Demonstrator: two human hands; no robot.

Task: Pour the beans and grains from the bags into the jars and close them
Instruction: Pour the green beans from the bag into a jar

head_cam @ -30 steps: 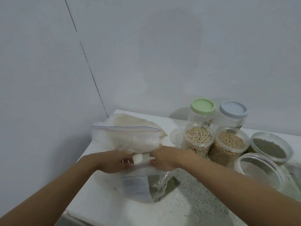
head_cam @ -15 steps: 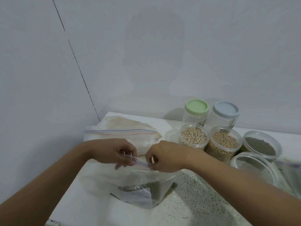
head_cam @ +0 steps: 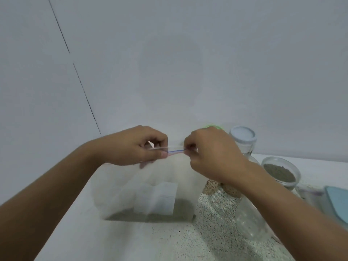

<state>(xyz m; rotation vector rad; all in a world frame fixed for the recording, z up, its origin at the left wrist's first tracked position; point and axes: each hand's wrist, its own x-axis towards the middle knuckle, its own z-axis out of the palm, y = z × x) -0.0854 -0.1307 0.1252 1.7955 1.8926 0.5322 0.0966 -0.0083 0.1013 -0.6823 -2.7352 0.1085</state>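
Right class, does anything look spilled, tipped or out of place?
Nothing stands out. Left hand and right hand pinch the zip bag at its seal, grains settled at its bottom; the specks belong to the countertop.

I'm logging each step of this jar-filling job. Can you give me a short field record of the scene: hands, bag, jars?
left hand: pinches the zip strip at its left end
right hand: pinches the same strip at its right end
zip bag: clear, held upright by its top, thin layer of dark grains at the bottom
seal: cannot tell if open
open jar: no lid, holds dark grains
blue-lidded jar: closed, by the wall
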